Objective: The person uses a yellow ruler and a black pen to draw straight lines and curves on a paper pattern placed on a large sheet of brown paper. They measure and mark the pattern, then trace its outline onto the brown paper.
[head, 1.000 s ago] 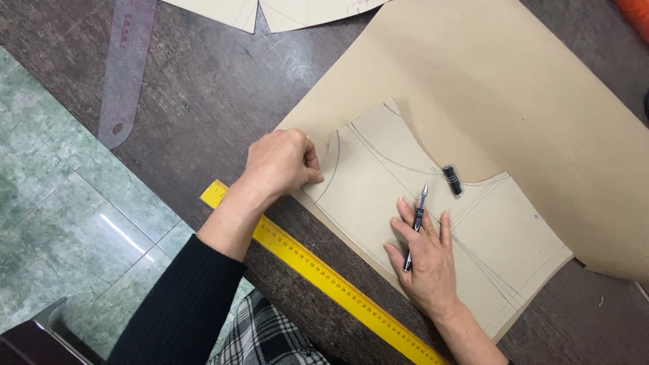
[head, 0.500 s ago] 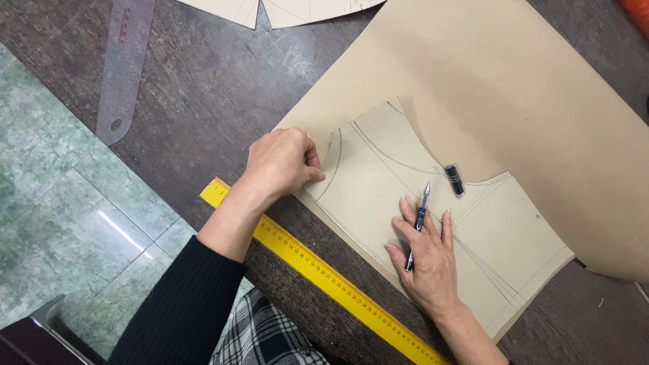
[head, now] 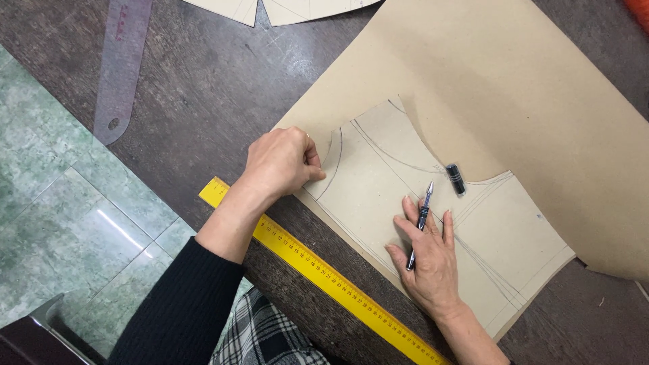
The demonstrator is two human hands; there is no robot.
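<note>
A cut paper pattern piece [head: 378, 176] with curved pencil lines lies on a large sheet of tan paper [head: 514, 88] on a dark wooden table. My left hand [head: 280, 162] is curled and pinches the pattern's left edge. My right hand [head: 429, 260] rests flat on the pattern's lower part, with a dark pen [head: 420, 223] held between its fingers, tip pointing up. A small black pen cap [head: 455, 179] lies on the paper just beyond the pen's tip.
A yellow ruler [head: 324, 274] lies along the table's near edge. A clear plastic curve ruler [head: 122, 64] sits at the far left. More cut paper pieces [head: 284, 8] lie at the top. Green floor tiles [head: 61, 216] show past the table's left edge.
Both hands hold nearly the same place. The pattern piece and ruler have not moved.
</note>
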